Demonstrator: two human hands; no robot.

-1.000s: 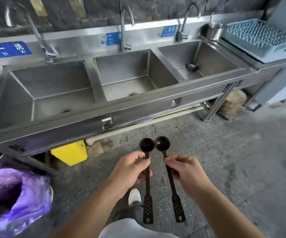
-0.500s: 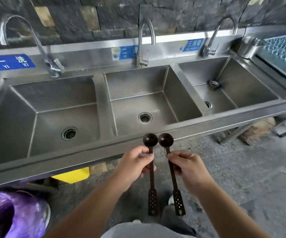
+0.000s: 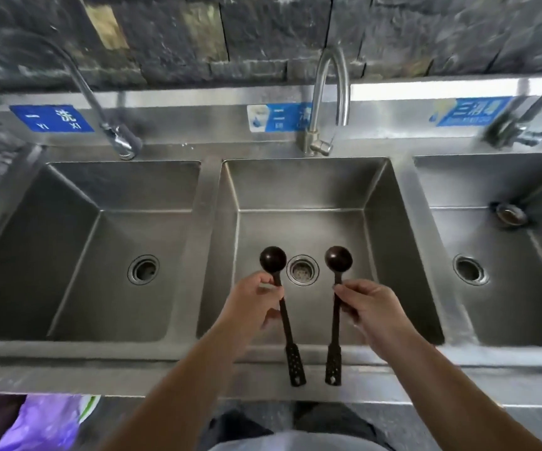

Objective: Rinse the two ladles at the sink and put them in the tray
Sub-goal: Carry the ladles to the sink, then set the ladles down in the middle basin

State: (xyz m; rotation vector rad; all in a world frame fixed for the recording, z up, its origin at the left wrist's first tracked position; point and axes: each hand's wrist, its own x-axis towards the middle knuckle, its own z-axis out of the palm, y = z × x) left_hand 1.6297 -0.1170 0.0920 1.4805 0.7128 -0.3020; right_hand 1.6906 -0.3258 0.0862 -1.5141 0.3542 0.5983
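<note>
Two dark brown ladles with perforated handle ends hang over the middle basin (image 3: 305, 187) of a steel triple sink. My left hand (image 3: 253, 307) grips the left ladle (image 3: 273, 258) just below its bowl. The right ladle (image 3: 338, 257) is pinched the same way by my right hand (image 3: 372, 309). Both bowls sit on either side of the drain (image 3: 302, 270), handles pointing back toward me past the sink's front rim. The middle faucet (image 3: 330, 89) arches above the basin; no water is running. The tray is out of view.
A left basin (image 3: 100, 242) with its own faucet (image 3: 78, 83) and a right basin (image 3: 507, 242) flank the middle one. A loose drain plug (image 3: 508, 213) lies in the right basin. A purple bin bag (image 3: 35, 421) sits at the lower left, below the counter.
I have stepped up to the sink. Both ladles moved from in front of the rim to over the middle basin and spread apart, one on each side of the drain.
</note>
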